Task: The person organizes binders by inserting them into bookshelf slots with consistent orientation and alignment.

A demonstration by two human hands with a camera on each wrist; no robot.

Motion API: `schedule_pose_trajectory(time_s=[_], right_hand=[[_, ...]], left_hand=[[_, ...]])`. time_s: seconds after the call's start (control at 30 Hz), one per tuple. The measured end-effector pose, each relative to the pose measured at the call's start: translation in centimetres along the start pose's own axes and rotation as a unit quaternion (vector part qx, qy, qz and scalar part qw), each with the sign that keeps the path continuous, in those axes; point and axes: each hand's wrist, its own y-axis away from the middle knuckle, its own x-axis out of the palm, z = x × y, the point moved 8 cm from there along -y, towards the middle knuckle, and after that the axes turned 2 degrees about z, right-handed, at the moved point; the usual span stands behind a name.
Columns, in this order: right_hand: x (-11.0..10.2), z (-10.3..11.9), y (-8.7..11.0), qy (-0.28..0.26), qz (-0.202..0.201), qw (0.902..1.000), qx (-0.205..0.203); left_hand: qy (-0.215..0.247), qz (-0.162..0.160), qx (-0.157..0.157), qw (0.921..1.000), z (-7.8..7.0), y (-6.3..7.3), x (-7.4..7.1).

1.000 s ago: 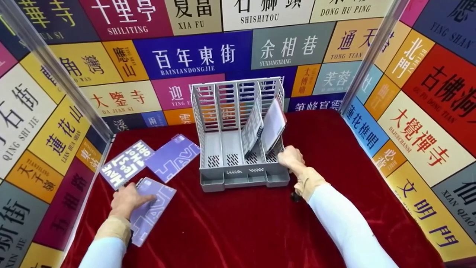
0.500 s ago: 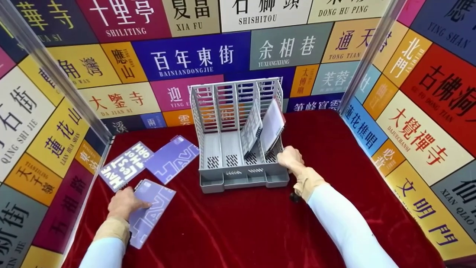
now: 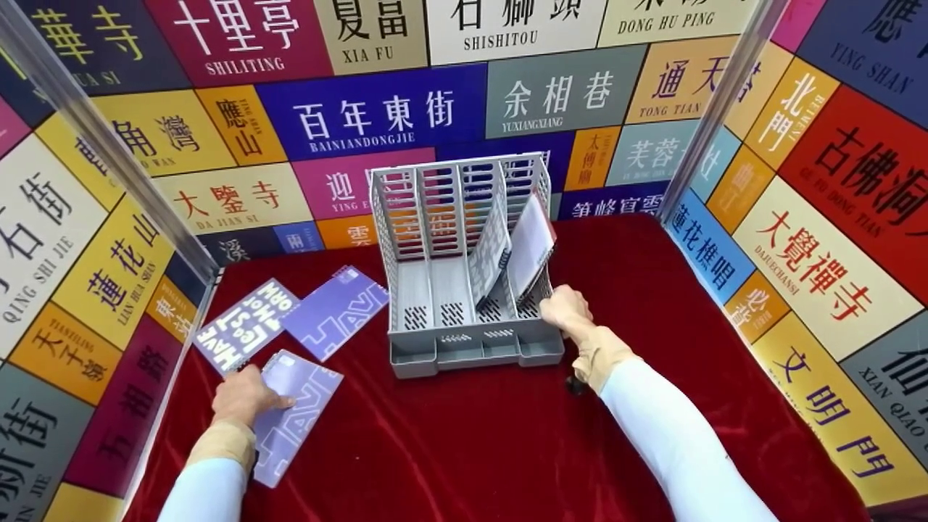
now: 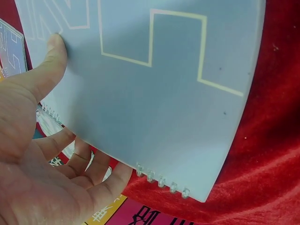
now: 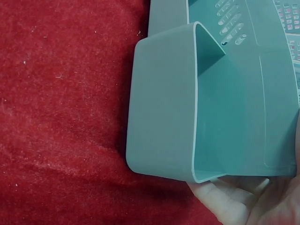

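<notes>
My left hand (image 3: pixel 243 399) holds a purple spiral notebook (image 3: pixel 308 395) by its coil-bound edge. In the left wrist view the thumb lies on the cover and the other fingers curl under the spiral side of the notebook (image 4: pixel 154 108). A grey desktop file organizer (image 3: pixel 475 351) with several upright slots stands at the centre back. My right hand (image 3: pixel 567 308) grips its front right corner. In the right wrist view the fingers (image 5: pixel 225 201) sit against the side of the organizer's front compartment (image 5: pixel 161 103), partly hidden behind it.
Beyond the left hand lie a notebook with white lettering (image 3: pixel 246 326) and another purple notebook (image 3: pixel 337 312). A grey patterned notebook (image 3: pixel 491 257) and a pale notebook (image 3: pixel 531 250) lean in the organizer's right slots. Sign-printed panels (image 3: pixel 391 109) wall in the red velvet cloth (image 3: pixel 449 449).
The left thumb has drawn back toward the notebook's spiral edge, and the hand has shifted slightly left. The right hand and organizer stay nearly still.
</notes>
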Motion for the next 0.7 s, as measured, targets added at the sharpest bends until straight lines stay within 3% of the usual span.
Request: schedule_pose_trajectory(time_s=[0.2,0.53,0.7], right_hand=[[-0.1,-0.2,-0.1,0.013,-0.009,0.9999,0.001],[-0.2,-0.3,-0.2,0.016,-0.01,0.9998,0.006],[-0.2,0.1,-0.2,0.02,-0.012,0.9997,0.007]], left_hand=[[-0.017,-0.01,-0.006,0.9998,-0.1,-0.1,-0.1],[-0.009,0.01,-0.016,0.9998,0.8,-1.2,0.4],[-0.011,0.021,-0.008,0.9997,0.6,-1.2,-0.1]])
